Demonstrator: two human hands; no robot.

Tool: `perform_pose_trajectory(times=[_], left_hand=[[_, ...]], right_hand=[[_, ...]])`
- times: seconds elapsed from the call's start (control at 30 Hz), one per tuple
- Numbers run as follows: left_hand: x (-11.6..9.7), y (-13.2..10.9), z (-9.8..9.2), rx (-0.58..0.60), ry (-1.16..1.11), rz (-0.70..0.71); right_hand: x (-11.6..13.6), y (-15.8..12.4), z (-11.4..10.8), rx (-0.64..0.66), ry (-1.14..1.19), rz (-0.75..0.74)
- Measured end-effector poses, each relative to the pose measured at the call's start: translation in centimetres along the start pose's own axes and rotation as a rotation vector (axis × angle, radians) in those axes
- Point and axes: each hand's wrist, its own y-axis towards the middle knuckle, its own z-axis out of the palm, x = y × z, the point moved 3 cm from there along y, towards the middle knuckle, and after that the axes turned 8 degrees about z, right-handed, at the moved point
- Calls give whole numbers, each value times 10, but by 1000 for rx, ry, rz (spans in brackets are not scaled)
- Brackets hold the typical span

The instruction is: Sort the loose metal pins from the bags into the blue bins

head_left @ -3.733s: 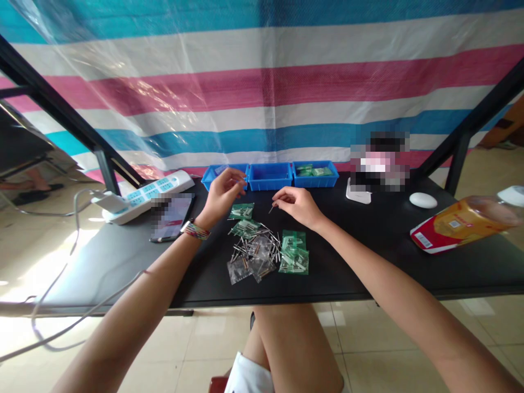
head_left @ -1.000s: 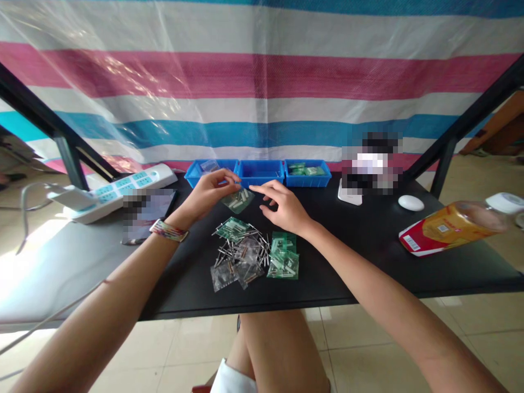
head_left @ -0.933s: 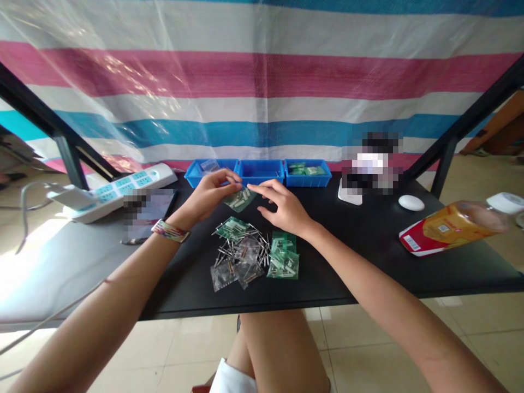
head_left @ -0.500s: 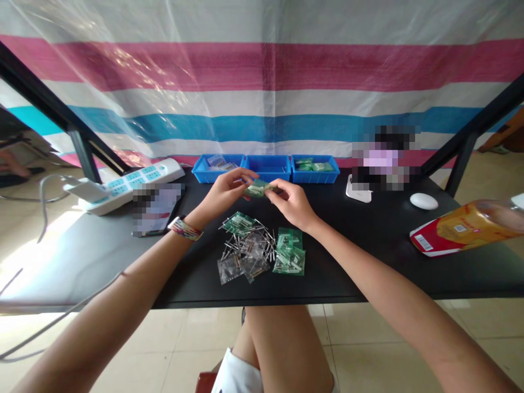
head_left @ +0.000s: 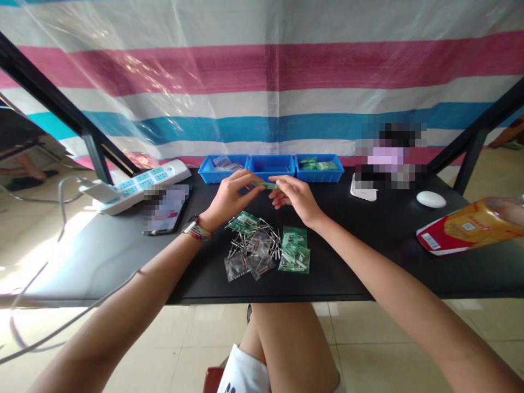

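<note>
Bins (head_left: 320, 177): clear sachets (head_left: 222, 161), green packets (head_left: 324, 165); left fingers (head_left: 245, 177) pinch bag (head_left: 267, 185) (green); right fingers (head_left: 285, 185): can't tell.

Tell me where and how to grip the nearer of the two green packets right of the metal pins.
Probably pinch the nearer green packet by its right edge, the right hand coming from the right: it lies flat, its left edge beside the metal pins and its far edge meeting the other green packet.
</note>
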Motion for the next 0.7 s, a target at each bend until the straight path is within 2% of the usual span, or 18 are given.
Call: perform_pose_trajectory(times=[0.13, 0.3, 0.4, 0.6, 0.7], left_hand=[[4, -1, 4, 4, -137, -199], [6, -6, 14, 50, -385, -274], [7, -7, 14, 32, -427, -218], [-3, -2, 2, 73, 9, 39], [-7, -1, 1, 86, 84, 80]], right_hand=[[6, -3, 3, -3, -41, -78], [4, -3, 4, -24, -5, -11], [1, 0, 0, -95, 57, 36], [-3, 1, -2, -88, 151, 133], [-4, -1, 2, -29, 160, 173]])
